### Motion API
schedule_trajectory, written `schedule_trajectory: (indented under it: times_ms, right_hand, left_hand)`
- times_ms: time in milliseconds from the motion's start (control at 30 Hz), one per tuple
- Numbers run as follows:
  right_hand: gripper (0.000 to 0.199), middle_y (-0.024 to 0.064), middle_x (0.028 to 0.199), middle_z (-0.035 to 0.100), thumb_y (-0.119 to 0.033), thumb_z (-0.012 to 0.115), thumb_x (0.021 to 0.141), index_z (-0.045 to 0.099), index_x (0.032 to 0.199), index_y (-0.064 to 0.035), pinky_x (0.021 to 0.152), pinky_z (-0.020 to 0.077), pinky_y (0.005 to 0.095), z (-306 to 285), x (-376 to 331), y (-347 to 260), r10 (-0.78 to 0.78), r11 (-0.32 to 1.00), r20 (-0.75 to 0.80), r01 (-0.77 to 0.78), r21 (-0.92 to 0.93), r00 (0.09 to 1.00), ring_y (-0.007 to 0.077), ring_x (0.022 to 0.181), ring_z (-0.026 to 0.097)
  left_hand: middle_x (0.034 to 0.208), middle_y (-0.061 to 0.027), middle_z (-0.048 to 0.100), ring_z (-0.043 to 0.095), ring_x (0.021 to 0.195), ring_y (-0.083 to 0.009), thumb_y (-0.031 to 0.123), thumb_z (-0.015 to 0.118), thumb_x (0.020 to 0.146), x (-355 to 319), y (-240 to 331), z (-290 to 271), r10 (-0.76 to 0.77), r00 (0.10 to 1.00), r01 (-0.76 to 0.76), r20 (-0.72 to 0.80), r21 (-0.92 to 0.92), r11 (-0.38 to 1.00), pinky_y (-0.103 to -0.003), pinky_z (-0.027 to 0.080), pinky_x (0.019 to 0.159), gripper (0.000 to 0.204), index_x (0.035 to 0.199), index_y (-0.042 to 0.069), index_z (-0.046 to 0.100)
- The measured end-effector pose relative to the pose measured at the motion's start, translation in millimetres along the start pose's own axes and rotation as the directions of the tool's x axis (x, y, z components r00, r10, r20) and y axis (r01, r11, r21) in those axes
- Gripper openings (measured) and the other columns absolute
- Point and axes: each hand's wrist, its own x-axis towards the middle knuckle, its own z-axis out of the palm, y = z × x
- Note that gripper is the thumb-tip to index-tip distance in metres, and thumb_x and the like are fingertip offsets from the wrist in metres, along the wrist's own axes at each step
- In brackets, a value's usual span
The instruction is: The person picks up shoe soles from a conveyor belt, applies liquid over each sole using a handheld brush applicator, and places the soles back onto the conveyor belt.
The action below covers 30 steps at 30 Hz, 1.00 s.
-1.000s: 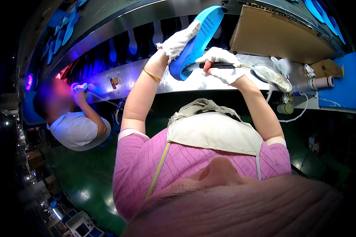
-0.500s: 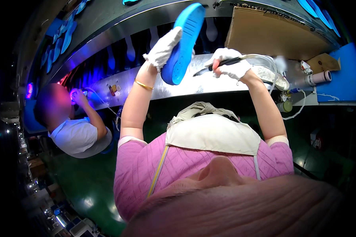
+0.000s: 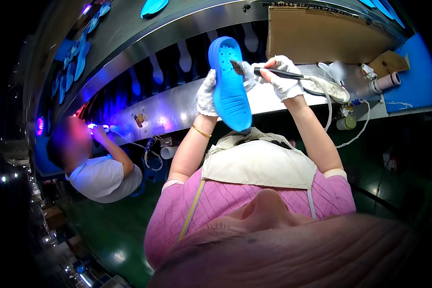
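Along the metal bench (image 3: 177, 103) we go, and above its near edge hangs the blue shoe sole (image 3: 233, 96)! Our gloved left hand (image 3: 207, 93) clasps its waist; apart from it, our right hand (image 3: 284, 79) pinches a black-handled brush (image 3: 287, 74), bristles at the holed end, contact hard to tell. We'd judge the sole light, springy, perhaps slick: take it by the side walls.

Black capital lettering (image 3: 312, 6) along top edge of brown cardboard (image 3: 317, 38).
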Motion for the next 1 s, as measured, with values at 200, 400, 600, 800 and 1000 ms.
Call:
schedule_trajectory:
  times_ms: [200,400,600,800,1000]
  right_hand:
    - [0.015,0.0087,0.083,0.064,0.005,0.063,0.079,0.056,0.089,-0.0038,0.063,0.0520,0.0253,25.7,-6.5,-6.4,-0.172,0.985,0.183,0.165,0.052,0.968,0.0123,0.070,0.064]
    - [0.019,0.0081,0.083,0.063,0.005,0.066,0.075,0.057,0.089,-0.0046,0.063,0.0508,0.0248,21.4,-11.0,4.0,-0.188,0.964,0.111,0.205,-0.167,0.976,0.0114,0.070,0.062]
    - [0.017,0.0062,0.087,0.064,0.005,0.064,0.078,0.059,0.091,-0.0032,0.072,0.0499,0.0253,29.7,-25.1,0.9,-0.023,0.992,0.152,0.041,-0.118,0.988,0.0119,0.080,0.061]
    - [0.018,0.0056,0.075,0.064,0.001,0.069,0.072,0.062,0.088,-0.0053,0.066,0.0494,0.0261,27.4,-28.9,-14.7,0.089,0.965,0.280,-0.013,-0.260,0.956,0.0128,0.068,0.060]
    - [0.012,0.0064,0.081,0.064,-0.004,0.069,0.078,0.062,0.088,-0.0026,0.064,0.0508,0.0252,23.4,-32.8,-8.5,0.204,0.979,0.338,-0.185,-0.088,0.919,0.0118,0.075,0.063]
  left_hand:
    - [0.128,-0.0149,0.048,0.052,0.112,-0.0283,0.063,0.051,0.081,8.0,-19.9,-12.3,0.049,0.977,-0.016,-0.205,0.162,0.987,-0.043,0.043,0.098,0.080,0.135,0.007,0.034]
    - [0.130,-0.0166,0.046,0.048,0.116,-0.0308,0.070,0.049,0.078,11.5,-17.5,-2.9,0.080,0.986,-0.050,-0.144,0.201,0.978,-0.044,0.040,0.100,0.089,0.136,0.005,0.032]
    - [0.126,-0.0186,0.051,0.051,0.112,-0.0330,0.073,0.042,0.078,18.3,-4.4,-11.8,0.133,0.985,-0.121,-0.107,0.117,0.986,-0.047,0.042,0.098,0.089,0.134,0.003,0.037]
    - [0.121,-0.0181,0.054,0.053,0.110,-0.0354,0.072,0.043,0.079,21.9,10.7,-16.4,0.192,0.978,-0.174,-0.078,0.194,0.965,-0.051,0.044,0.095,0.086,0.132,0.004,0.040]
    - [0.123,-0.0206,0.053,0.053,0.110,-0.0357,0.071,0.048,0.078,22.4,24.0,-15.8,0.186,0.978,-0.161,-0.099,0.221,0.962,-0.050,0.046,0.092,0.087,0.132,0.004,0.040]
